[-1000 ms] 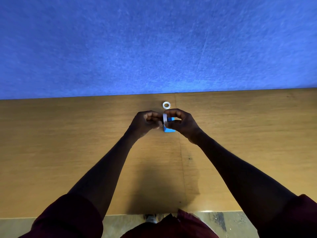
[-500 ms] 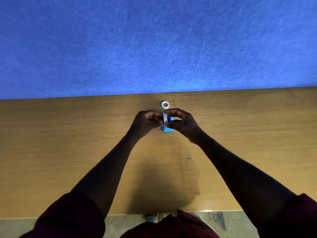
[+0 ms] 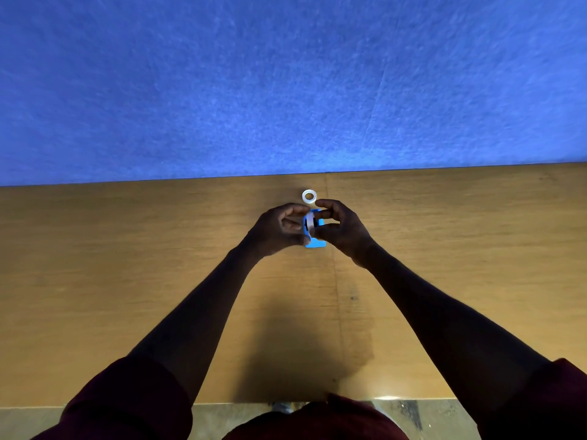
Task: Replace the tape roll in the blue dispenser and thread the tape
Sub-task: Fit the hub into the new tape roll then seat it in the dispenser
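blue dispenser: seat the roll square before you thread

the blue dispenser [image 3: 317, 241] sits between your hands above the wooden table [image 3: 127, 281], near its far edge; whether its base touches the wood i cannot tell. your right hand [image 3: 341, 231] curls around its right side, thumb and fingers closed on the blue body. your left hand [image 3: 276, 230] pinches the tape roll [image 3: 308, 223], fingertips pressed on its rim, holding it on edge at the dispenser's left face.

as i judge it, you are seating the roll. keep the right hand firm so the body cannot twist, and push the roll straight in, without rocking it, until it sits flat in its cradle. find the loose end before you let go; it is too small to see here.

the dispenser's long axis seems to run toward and away from you, its near end showing below your fingers. which end carries the cutter is hidden. the roll's hole faces sideways, left to right.

a small white ring [image 3: 309, 196], likely the spent core, lies flat just beyond your hands.
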The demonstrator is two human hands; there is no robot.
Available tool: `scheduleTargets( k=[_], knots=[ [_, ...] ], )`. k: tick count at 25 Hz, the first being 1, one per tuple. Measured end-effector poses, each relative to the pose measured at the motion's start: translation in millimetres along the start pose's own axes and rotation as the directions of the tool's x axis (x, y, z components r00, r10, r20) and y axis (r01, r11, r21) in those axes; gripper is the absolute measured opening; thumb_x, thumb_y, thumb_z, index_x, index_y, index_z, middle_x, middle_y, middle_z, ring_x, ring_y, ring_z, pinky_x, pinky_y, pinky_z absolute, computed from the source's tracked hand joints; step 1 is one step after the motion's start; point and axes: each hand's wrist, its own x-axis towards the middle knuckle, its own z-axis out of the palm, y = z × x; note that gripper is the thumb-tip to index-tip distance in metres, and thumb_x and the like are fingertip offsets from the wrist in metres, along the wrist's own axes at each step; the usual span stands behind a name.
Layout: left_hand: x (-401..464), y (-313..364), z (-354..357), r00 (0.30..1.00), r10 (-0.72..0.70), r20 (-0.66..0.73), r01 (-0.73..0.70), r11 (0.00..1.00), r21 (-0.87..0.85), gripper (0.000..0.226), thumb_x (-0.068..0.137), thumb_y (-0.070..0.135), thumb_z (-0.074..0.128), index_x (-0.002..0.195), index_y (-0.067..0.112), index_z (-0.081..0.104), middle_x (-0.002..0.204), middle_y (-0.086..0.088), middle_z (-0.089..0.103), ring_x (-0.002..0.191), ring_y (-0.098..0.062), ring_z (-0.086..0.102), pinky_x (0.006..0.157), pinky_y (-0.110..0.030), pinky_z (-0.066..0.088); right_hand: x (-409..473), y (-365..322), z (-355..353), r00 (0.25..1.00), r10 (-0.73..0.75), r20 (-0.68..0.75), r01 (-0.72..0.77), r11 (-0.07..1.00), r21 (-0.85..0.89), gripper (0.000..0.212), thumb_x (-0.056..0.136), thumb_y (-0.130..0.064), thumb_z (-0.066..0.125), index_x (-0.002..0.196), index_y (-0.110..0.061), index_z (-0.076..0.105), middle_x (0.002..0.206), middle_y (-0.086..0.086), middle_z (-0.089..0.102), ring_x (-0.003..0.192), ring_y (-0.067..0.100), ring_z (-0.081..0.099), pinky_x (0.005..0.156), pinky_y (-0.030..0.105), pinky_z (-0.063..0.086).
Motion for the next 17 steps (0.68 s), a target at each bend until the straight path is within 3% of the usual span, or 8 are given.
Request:
scheduleTargets(
  k=[4,9,14,17],
  knots=[
    [13.0,5.1,2.9,0.997,0.072,-0.011,-0.069,0.981,0.182,0.075,0.070,0.021,0.090,0.137,0.022,0.057,0.129,0.009,0.065,0.110,-0.006,0.063,0.082,-0.021,0.054,9.9,0.3,-1.1,1.000,-0.003,0.019,0.003,1.000,-0.024,0.066,0.079,-0.014,0.082,0.136,-0.018,0.050,0.123,0.004,0.065,0.109,0.016,0.066,0.085,0.033,0.059],
    [33.2,4.4,2.9,0.996,0.085,-0.004,-0.081,0.957,0.278,0.063,0.071,0.022,0.091,0.127,0.018,0.064,0.117,0.006,0.069,0.101,-0.005,0.065,0.074,-0.013,0.051,23.3,3.3,-9.7,0.999,0.041,0.017,-0.040,0.999,-0.030,0.067,0.078,-0.014,0.083,0.135,-0.020,0.050,0.121,0.003,0.066,0.107,0.016,0.066,0.080,0.028,0.059],
    [50.2,-3.7,3.5,0.995,0.090,-0.038,-0.073,0.946,0.316,0.061,0.071,0.021,0.090,0.126,0.017,0.064,0.119,0.004,0.070,0.105,-0.011,0.066,0.085,-0.031,0.059,36.7,12.2,-19.7,0.997,0.075,-0.004,-0.075,0.992,-0.104,0.064,0.077,-0.013,0.083,0.133,-0.020,0.051,0.120,-0.005,0.064,0.111,0.014,0.063,0.079,0.022,0.056],
    [60.8,-9.5,2.2,0.994,0.093,-0.052,-0.065,0.916,0.395,0.062,0.073,0.023,0.088,0.129,0.021,0.062,0.124,0.006,0.068,0.109,-0.010,0.063,0.089,-0.035,0.058,44.0,22.2,-30.2,0.989,0.145,-0.033,-0.149,0.968,-0.202,0.067,0.077,-0.011,0.083,0.135,-0.019,0.050,0.124,-0.004,0.061,0.114,0.017,0.062,0.073,0.017,0.053]
  ],
)
